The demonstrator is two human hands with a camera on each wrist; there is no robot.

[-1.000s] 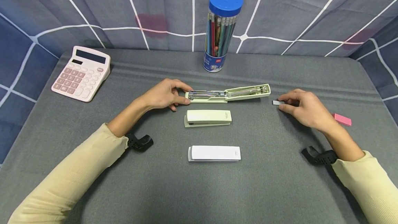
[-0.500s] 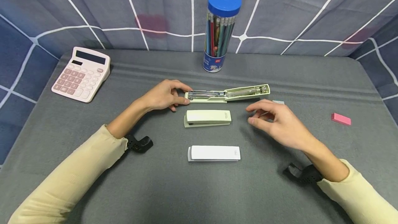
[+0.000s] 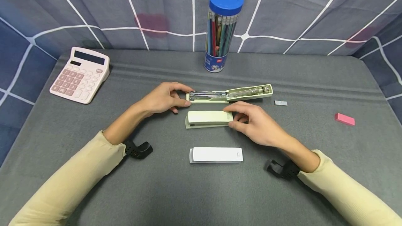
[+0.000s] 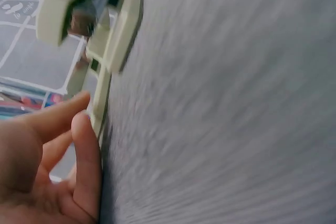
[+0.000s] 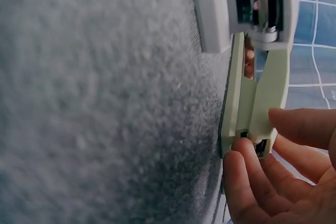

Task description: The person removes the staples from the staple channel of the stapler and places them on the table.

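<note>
My left hand grips the left end of a pale green stapler that lies unfolded, its metal staple channel showing. In front of it lies a second, folded pale green stapler. The thumb and fingers of my right hand pinch its right end; the right wrist view shows the fingers around the hinge end of this green stapler. A white stapler rests closer to me. Right of the unfolded stapler is a small grey strip of staples.
A pink eraser lies on the grey table at the right. Behind the staplers stands a clear tube of pencils with a blue lid. At the far left sits a pink calculator. A checked curtain hangs behind.
My right hand has let go of the staple strip and moved left to the folded green stapler, taking hold of its right end. My left hand has stayed at the unfolded stapler.
</note>
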